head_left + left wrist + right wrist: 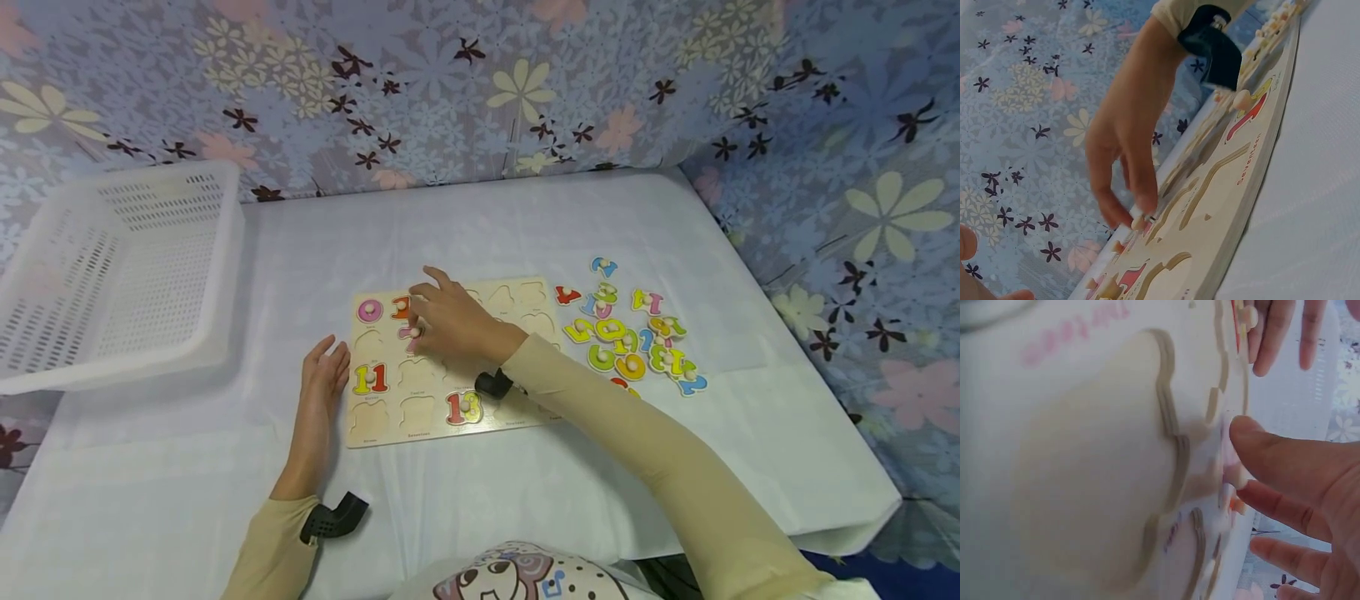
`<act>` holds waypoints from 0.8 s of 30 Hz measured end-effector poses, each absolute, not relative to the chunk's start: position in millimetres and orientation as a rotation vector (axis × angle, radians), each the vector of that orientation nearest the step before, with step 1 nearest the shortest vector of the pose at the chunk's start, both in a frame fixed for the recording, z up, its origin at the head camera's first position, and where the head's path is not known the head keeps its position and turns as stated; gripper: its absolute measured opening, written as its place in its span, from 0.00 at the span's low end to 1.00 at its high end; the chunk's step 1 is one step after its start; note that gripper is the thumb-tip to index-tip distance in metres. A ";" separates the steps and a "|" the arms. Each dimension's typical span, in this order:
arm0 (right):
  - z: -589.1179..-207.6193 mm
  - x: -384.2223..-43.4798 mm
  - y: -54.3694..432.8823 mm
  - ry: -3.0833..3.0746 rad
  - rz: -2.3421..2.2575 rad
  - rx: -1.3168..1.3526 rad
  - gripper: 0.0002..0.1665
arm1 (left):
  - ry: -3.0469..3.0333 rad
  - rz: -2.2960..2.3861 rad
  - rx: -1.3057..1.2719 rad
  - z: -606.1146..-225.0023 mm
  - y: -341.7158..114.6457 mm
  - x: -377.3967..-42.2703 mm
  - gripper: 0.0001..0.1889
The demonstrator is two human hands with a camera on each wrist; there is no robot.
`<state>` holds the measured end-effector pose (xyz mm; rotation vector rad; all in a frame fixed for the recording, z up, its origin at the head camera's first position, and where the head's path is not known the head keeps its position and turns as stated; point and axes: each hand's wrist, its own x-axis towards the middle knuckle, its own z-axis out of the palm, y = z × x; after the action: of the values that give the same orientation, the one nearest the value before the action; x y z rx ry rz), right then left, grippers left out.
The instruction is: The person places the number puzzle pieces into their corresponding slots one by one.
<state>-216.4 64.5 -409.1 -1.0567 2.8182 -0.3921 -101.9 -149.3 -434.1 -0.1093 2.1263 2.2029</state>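
My right hand (459, 323) reaches over a wooden number puzzle board (386, 435). Its thumb and index finger pinch the small peg (1235, 476) of a pink number piece (410, 332), which lies at the second row of the board. The other fingers stay spread. My left hand (324, 375) rests beside the board's left edge with its fingers loosely extended, holding nothing. Set in the board are a pink zero (370, 311), an orange number piece (401, 307) partly behind the right fingers, a yellow-and-red eleven (371, 378) and a red-and-yellow two-digit piece (465, 407).
Right of the board lies a loose pile of colourful pegged number pieces (611, 330), some overlapping. A white plastic basket (225, 275) stands at the left on the white-covered table (465, 500). Flowered cloth (450, 92) hangs behind the table.
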 end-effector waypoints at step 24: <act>-391.1 -153.0 280.3 3.112 -0.590 -0.600 0.26 | 2.143 2.135 -0.196 -433.4 -142.6 -98.5 0.33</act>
<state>-153.0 280.3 -391.1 -0.5996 3.1125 -0.5903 -98.5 -142.6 -433.4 -0.1957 2.1426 2.1350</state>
